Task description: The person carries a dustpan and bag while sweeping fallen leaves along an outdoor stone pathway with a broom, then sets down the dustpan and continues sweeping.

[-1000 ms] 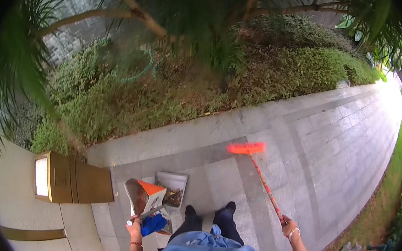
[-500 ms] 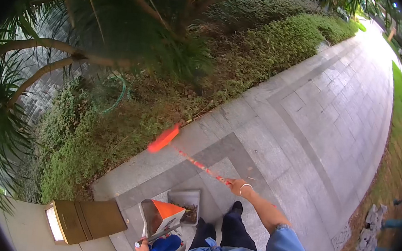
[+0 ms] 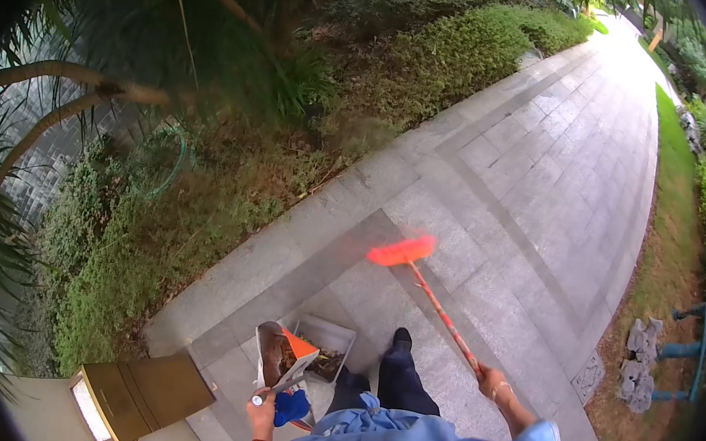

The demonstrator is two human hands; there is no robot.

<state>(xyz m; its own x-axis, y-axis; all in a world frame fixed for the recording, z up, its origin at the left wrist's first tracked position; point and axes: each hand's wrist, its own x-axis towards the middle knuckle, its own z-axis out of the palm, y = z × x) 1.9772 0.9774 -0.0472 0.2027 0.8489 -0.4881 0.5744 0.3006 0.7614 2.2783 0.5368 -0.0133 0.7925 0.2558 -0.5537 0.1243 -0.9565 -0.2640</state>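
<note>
My right hand (image 3: 492,382) has its grip wrapped fully round the upper part of the broom (image 3: 448,321); the red head (image 3: 402,251) is out ahead over the path (image 3: 505,227), well apart from the pan (image 3: 340,336), and so blurred that I cannot tell whether it touches the stone; my left hand (image 3: 261,407) has its grip curled about a grey pole (image 3: 291,382), with a blue thing (image 3: 293,405) just beside it, held or hanging I cannot say; the pan sits near the shoe (image 3: 402,339), leaves (image 3: 327,364) lying in it; for a good stroke I'd hold the head flat and low, move it evenly from shoulder and wrist rather than flick it, and leave the left arm steady; I'd also swing wide of the pan, since a knock could well spill those leaves.
</note>
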